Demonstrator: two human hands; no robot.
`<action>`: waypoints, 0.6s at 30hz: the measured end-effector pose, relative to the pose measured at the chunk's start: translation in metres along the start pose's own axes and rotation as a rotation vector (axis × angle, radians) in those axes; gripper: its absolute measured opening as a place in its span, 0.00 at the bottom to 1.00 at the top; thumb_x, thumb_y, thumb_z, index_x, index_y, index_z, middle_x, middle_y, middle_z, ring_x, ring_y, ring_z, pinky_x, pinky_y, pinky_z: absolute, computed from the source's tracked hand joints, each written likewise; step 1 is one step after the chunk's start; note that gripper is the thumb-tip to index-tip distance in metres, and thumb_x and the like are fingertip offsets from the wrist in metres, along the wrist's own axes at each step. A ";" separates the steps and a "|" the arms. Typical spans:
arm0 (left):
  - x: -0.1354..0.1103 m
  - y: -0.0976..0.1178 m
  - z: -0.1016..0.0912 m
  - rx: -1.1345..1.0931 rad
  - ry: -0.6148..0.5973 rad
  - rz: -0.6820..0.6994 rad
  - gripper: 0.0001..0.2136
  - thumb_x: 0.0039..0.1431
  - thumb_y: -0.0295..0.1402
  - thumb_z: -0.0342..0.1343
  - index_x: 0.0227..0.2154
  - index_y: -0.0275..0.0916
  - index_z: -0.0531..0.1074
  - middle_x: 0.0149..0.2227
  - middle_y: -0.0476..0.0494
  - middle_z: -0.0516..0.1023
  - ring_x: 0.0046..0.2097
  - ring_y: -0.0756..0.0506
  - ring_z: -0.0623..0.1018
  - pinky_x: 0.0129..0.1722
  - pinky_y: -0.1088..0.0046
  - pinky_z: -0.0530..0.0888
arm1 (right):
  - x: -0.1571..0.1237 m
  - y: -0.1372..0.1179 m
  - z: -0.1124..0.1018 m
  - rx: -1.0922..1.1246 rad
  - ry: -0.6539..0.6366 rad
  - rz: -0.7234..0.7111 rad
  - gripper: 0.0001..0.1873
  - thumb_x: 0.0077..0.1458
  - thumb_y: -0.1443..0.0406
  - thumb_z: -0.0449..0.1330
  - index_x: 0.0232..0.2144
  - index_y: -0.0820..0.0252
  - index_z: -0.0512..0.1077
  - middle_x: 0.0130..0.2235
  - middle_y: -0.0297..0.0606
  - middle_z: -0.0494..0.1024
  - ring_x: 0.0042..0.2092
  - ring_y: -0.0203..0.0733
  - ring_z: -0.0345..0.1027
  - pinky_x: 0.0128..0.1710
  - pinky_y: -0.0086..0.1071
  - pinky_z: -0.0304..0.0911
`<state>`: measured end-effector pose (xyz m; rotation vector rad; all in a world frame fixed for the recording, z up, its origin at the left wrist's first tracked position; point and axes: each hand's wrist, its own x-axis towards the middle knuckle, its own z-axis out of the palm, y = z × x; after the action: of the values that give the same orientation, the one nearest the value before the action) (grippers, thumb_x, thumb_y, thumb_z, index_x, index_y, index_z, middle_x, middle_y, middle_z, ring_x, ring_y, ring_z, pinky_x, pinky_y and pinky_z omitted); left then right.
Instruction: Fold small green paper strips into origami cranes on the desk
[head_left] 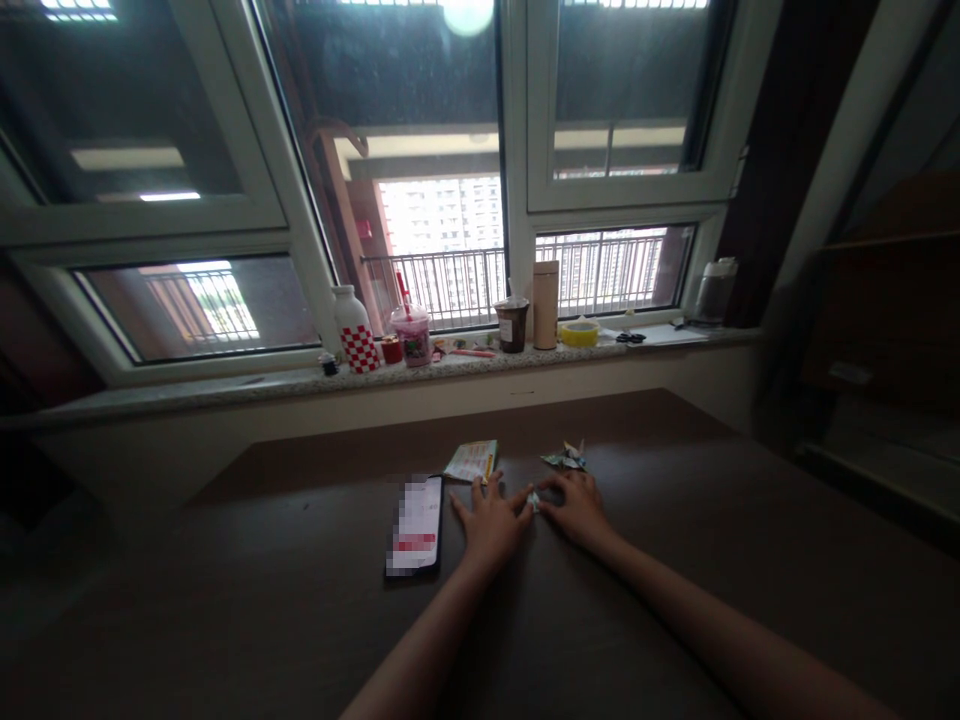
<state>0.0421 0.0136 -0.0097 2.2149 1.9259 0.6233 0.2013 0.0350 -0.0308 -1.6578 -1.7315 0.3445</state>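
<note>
On the smooth, dark-brown table (300, 640), we have a small, pale paper piece (534, 502) between our left hand (492, 522), outer fingers spread, and right hand (577, 508); thumbs and forefingers reach it, but we cannot tell whether either pair pinches.

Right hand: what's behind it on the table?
Beyond the right hand, a folded paper cluster lies on the brown table. The hand may cover the cluster's near edge; whatever's under the palm can't be seen.
</note>
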 end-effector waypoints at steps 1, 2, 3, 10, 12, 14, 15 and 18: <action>0.000 0.000 0.000 0.009 -0.004 -0.001 0.17 0.59 0.46 0.54 0.52 0.66 0.71 0.65 0.43 0.61 0.66 0.25 0.53 0.55 0.24 0.37 | 0.000 0.000 0.000 0.002 0.003 -0.005 0.12 0.46 0.62 0.67 0.37 0.51 0.80 0.44 0.44 0.74 0.52 0.55 0.61 0.53 0.46 0.57; 0.000 0.000 0.000 0.018 -0.010 -0.004 0.18 0.59 0.46 0.54 0.53 0.65 0.70 0.66 0.43 0.61 0.67 0.25 0.53 0.55 0.24 0.37 | 0.000 0.001 0.000 0.004 0.006 -0.010 0.12 0.46 0.62 0.67 0.36 0.51 0.80 0.44 0.44 0.74 0.52 0.55 0.61 0.53 0.46 0.58; 0.000 0.000 0.000 0.026 -0.018 -0.008 0.18 0.59 0.47 0.53 0.53 0.65 0.70 0.66 0.43 0.60 0.67 0.25 0.52 0.55 0.24 0.37 | 0.000 0.001 0.001 0.006 0.010 -0.014 0.11 0.46 0.62 0.67 0.36 0.51 0.81 0.44 0.44 0.74 0.52 0.55 0.61 0.53 0.46 0.58; 0.001 0.000 0.000 0.056 -0.019 -0.024 0.19 0.61 0.48 0.52 0.55 0.63 0.68 0.67 0.43 0.58 0.67 0.30 0.54 0.56 0.24 0.41 | -0.002 0.002 -0.001 0.009 -0.018 -0.066 0.10 0.49 0.62 0.65 0.36 0.50 0.81 0.44 0.41 0.75 0.52 0.53 0.61 0.53 0.44 0.58; 0.002 0.000 -0.002 0.035 -0.031 -0.040 0.19 0.60 0.48 0.53 0.55 0.63 0.68 0.66 0.42 0.59 0.66 0.32 0.56 0.56 0.25 0.44 | -0.003 0.001 -0.002 0.008 -0.023 -0.072 0.10 0.49 0.62 0.65 0.36 0.50 0.81 0.45 0.41 0.76 0.53 0.53 0.61 0.53 0.44 0.58; 0.003 0.001 -0.003 0.013 -0.038 -0.058 0.19 0.60 0.47 0.54 0.55 0.63 0.68 0.65 0.42 0.60 0.66 0.33 0.56 0.56 0.25 0.45 | -0.003 0.001 -0.002 0.012 -0.019 -0.075 0.10 0.49 0.62 0.65 0.37 0.50 0.81 0.45 0.41 0.76 0.53 0.53 0.61 0.53 0.44 0.58; 0.004 0.002 -0.004 0.002 -0.031 -0.060 0.19 0.60 0.46 0.54 0.54 0.62 0.69 0.65 0.42 0.61 0.66 0.33 0.56 0.56 0.26 0.45 | -0.003 0.001 -0.002 0.017 -0.016 -0.077 0.10 0.49 0.62 0.65 0.36 0.50 0.81 0.45 0.41 0.76 0.53 0.53 0.61 0.53 0.44 0.58; 0.004 0.003 -0.005 -0.032 0.005 -0.062 0.18 0.58 0.45 0.57 0.53 0.60 0.71 0.63 0.42 0.63 0.65 0.33 0.58 0.58 0.27 0.46 | -0.002 0.002 -0.001 0.037 -0.011 -0.085 0.09 0.49 0.63 0.66 0.35 0.52 0.81 0.44 0.41 0.77 0.52 0.53 0.62 0.52 0.45 0.58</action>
<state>0.0434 0.0160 -0.0036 2.1281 1.9643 0.6468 0.2032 0.0331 -0.0321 -1.5533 -1.7876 0.3447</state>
